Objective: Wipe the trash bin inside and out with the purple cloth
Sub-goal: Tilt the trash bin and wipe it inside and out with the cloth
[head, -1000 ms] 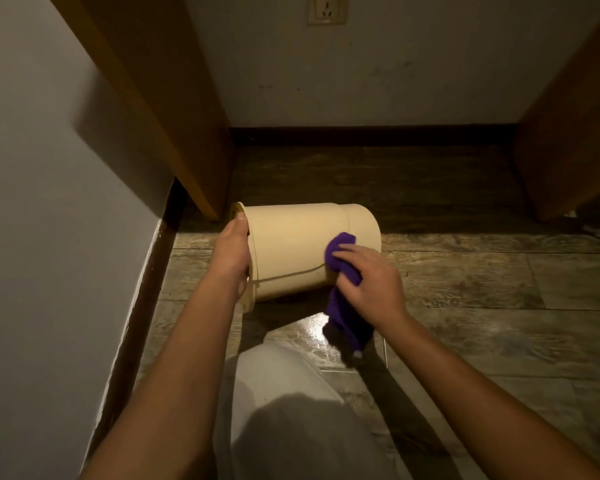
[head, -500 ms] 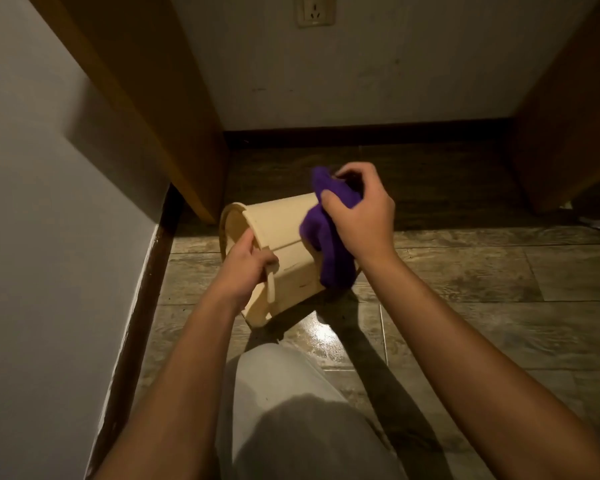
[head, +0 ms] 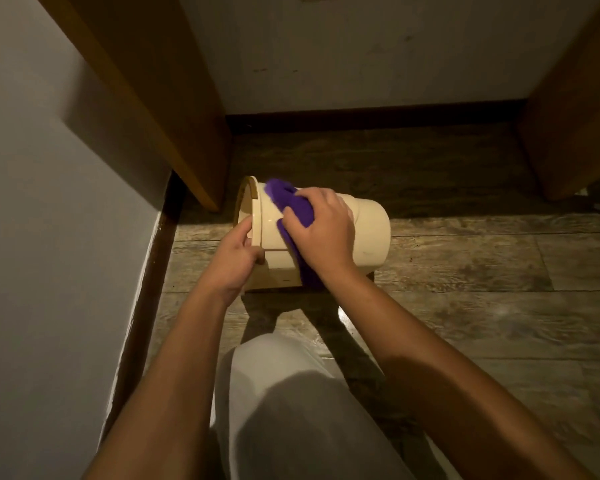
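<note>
A cream plastic trash bin (head: 368,233) lies on its side on the wood-look floor, its open mouth facing left and its base to the right. My left hand (head: 236,258) grips the bin's rim at the mouth end, fingers curled over the edge. My right hand (head: 323,233) presses the purple cloth (head: 291,206) against the top of the bin's outer wall, fingers curled over the cloth. Part of the cloth hangs down the near side of the bin. The bin's inside is hidden from here.
A white wall (head: 49,237) with a dark skirting runs along the left. Brown wooden panels (head: 160,98) stand at left and right of a recess behind the bin. My knee in light trousers (head: 291,393) is just below the bin.
The bin has been lowered from a tilt to lie flat on its side. My right hand slid the cloth from the base end toward the rim. My left hand shifted its grip on the rim.
</note>
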The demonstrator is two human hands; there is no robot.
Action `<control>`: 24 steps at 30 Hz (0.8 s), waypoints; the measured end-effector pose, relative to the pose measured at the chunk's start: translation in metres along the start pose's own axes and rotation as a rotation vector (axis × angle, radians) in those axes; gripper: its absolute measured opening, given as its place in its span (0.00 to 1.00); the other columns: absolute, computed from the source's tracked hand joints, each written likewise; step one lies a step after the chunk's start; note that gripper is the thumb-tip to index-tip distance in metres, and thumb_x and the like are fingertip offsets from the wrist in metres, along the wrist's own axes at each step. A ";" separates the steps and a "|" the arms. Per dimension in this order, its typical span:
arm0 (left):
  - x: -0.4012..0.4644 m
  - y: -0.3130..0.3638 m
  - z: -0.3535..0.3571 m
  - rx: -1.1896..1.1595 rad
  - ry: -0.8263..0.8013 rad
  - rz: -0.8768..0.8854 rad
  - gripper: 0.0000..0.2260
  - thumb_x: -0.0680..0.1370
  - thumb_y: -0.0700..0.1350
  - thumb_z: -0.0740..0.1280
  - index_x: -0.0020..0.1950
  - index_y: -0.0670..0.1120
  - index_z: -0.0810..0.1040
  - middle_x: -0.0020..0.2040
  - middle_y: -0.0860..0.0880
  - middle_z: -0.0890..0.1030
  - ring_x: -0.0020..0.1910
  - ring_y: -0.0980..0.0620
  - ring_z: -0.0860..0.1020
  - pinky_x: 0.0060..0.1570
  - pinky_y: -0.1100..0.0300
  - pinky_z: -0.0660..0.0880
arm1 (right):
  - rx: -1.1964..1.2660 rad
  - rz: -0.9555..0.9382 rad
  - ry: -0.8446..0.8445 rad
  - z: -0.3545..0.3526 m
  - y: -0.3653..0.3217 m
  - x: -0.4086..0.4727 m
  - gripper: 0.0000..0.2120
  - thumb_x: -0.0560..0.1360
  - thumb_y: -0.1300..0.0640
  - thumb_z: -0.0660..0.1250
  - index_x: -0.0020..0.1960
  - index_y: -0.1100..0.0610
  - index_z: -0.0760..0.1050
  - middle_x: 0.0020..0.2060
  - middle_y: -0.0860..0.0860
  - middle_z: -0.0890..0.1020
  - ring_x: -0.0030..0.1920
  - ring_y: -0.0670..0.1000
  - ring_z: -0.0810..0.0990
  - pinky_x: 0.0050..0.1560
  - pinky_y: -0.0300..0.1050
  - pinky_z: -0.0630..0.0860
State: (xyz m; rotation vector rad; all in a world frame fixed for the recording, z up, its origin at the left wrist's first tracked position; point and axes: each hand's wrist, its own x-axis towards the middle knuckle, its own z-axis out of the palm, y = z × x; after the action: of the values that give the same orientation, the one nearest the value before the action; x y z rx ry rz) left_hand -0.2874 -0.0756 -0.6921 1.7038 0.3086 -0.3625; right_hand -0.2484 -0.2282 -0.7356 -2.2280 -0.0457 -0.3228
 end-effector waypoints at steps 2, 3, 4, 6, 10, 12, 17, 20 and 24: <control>-0.001 -0.002 -0.002 -0.005 0.032 -0.023 0.30 0.75 0.25 0.60 0.65 0.57 0.74 0.53 0.54 0.84 0.57 0.56 0.81 0.50 0.57 0.81 | -0.036 0.079 0.066 -0.004 0.018 0.000 0.15 0.76 0.43 0.67 0.59 0.48 0.78 0.54 0.47 0.80 0.55 0.50 0.77 0.58 0.55 0.77; -0.002 -0.003 -0.003 -0.018 0.044 -0.030 0.31 0.75 0.25 0.59 0.66 0.57 0.73 0.57 0.54 0.82 0.61 0.53 0.78 0.56 0.53 0.79 | -0.052 0.119 0.089 -0.007 0.029 0.000 0.15 0.76 0.44 0.67 0.59 0.49 0.78 0.54 0.48 0.80 0.55 0.51 0.77 0.57 0.55 0.77; -0.003 -0.004 -0.005 -0.036 0.052 -0.035 0.32 0.75 0.24 0.59 0.66 0.57 0.73 0.59 0.53 0.80 0.64 0.51 0.76 0.61 0.49 0.78 | -0.067 0.155 0.105 -0.010 0.040 -0.001 0.15 0.76 0.45 0.68 0.59 0.50 0.78 0.55 0.49 0.80 0.56 0.51 0.77 0.57 0.56 0.78; -0.003 -0.007 -0.007 -0.055 0.067 -0.055 0.33 0.74 0.24 0.58 0.67 0.57 0.73 0.62 0.51 0.80 0.67 0.46 0.75 0.66 0.44 0.74 | -0.114 0.228 0.128 -0.017 0.063 -0.006 0.16 0.77 0.46 0.68 0.61 0.52 0.77 0.58 0.51 0.79 0.59 0.53 0.76 0.57 0.55 0.78; 0.001 -0.013 -0.010 -0.081 0.093 -0.094 0.34 0.74 0.25 0.59 0.75 0.53 0.70 0.65 0.48 0.79 0.69 0.44 0.74 0.69 0.39 0.71 | -0.207 0.348 0.172 -0.028 0.103 -0.014 0.18 0.79 0.46 0.66 0.65 0.53 0.75 0.61 0.54 0.77 0.61 0.55 0.76 0.53 0.48 0.73; 0.003 -0.007 -0.008 -0.087 0.102 -0.102 0.32 0.75 0.25 0.59 0.72 0.54 0.71 0.63 0.49 0.79 0.68 0.43 0.74 0.68 0.40 0.72 | -0.226 0.434 0.152 -0.039 0.115 -0.005 0.18 0.80 0.47 0.66 0.66 0.54 0.74 0.61 0.55 0.77 0.60 0.58 0.77 0.51 0.48 0.72; 0.006 0.006 -0.001 -0.024 0.146 -0.076 0.27 0.76 0.27 0.59 0.69 0.52 0.73 0.63 0.47 0.79 0.65 0.42 0.75 0.65 0.41 0.74 | -0.114 0.460 0.176 -0.072 0.102 0.010 0.20 0.77 0.49 0.70 0.68 0.49 0.76 0.62 0.53 0.77 0.57 0.54 0.78 0.49 0.40 0.72; 0.009 0.010 0.006 0.004 0.185 -0.034 0.23 0.76 0.29 0.60 0.60 0.54 0.77 0.60 0.47 0.81 0.61 0.43 0.77 0.53 0.49 0.76 | 0.059 0.159 0.191 -0.069 0.056 0.008 0.18 0.75 0.49 0.71 0.63 0.51 0.81 0.60 0.52 0.79 0.54 0.49 0.77 0.47 0.24 0.65; 0.011 0.015 0.021 -0.025 0.253 -0.018 0.23 0.77 0.30 0.61 0.49 0.61 0.75 0.50 0.48 0.81 0.45 0.49 0.77 0.42 0.54 0.74 | 0.025 -0.082 0.005 -0.025 0.002 -0.012 0.19 0.77 0.47 0.70 0.65 0.51 0.78 0.63 0.52 0.77 0.58 0.48 0.74 0.52 0.32 0.71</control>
State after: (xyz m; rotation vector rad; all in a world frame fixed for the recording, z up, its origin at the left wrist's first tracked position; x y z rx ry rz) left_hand -0.2727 -0.0990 -0.6861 1.7250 0.5119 -0.1545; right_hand -0.2649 -0.2476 -0.7255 -2.2049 -0.1383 -0.3703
